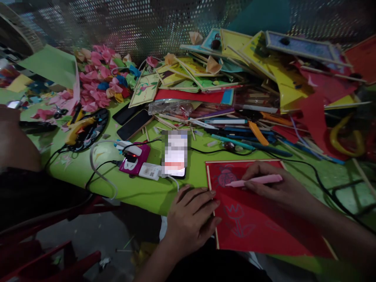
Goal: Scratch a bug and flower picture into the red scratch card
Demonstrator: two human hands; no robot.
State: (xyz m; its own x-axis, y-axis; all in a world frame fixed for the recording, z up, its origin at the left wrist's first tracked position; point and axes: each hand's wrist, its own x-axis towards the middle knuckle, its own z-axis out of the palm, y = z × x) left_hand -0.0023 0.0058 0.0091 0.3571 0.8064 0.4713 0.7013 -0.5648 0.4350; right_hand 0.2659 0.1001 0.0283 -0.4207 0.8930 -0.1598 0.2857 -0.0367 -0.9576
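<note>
A pink marker (266, 179) is pinched in my right hand (261, 182), its tip touching a drawn ladybug (225, 177) partly coloured pink. The drawing is on a red sheet (258, 219) edged with thin wooden sticks, at the table's near edge. Below the ladybug is an outlined tulip (235, 219). My left hand (192, 213) lies with fingers stretched out, fingertips on the sheet's left edge. Just beyond that hand, a lit phone (174, 154) rests on the table, its screen blurred out.
A purple power strip (135, 160) with plugs and cables sits left of the phone. Pens and sticks (229, 121) are scattered behind the sheet. Framed pictures (249, 55) and pink folded papers (95, 74) pile up at the back. Another person's arm (17, 141) is at far left.
</note>
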